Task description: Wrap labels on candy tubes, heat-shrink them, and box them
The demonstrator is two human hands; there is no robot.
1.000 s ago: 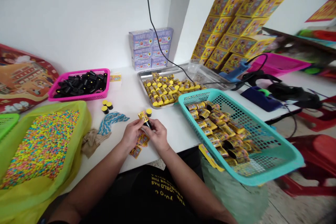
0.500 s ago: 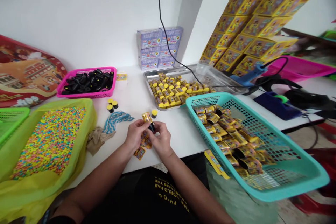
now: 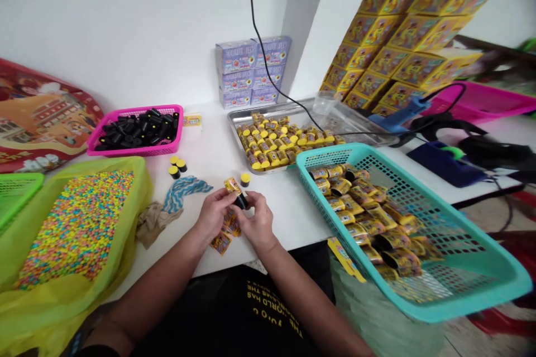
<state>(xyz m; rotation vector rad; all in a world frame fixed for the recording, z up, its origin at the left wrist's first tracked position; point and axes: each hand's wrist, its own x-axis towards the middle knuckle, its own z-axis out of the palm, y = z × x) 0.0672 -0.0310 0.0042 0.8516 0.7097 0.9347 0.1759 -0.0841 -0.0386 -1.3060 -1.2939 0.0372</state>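
Note:
Between my two hands is a small black container with a yellow printed label (image 3: 233,185), tilted over the white table. The fingers of my left hand (image 3: 214,213) close on its labelled upper part. My right hand (image 3: 258,218) pinches the black lower end. Under my hands lie several printed orange-yellow labels (image 3: 221,242), partly covered by the fingers. Just beyond my hands a single black container with a yellow lid (image 3: 245,179) stands upright. Three more yellow-topped containers (image 3: 175,170) stand to the left, near a blue-striped cloth (image 3: 184,192) and a beige cloth (image 3: 154,223).
A turquoise basket (image 3: 473,240) of labelled containers is at right, with a metal tray (image 3: 234,117) of yellow-capped ones behind. At left are a pink basket (image 3: 178,142) of black containers and a bag-lined bin (image 3: 144,178) of coloured candies. Yellow boxes (image 3: 414,33) are stacked back right.
The view has shifted slightly. Both hands keep their hold on the labelled container, which tilts a little more to the left; otherwise little has moved.

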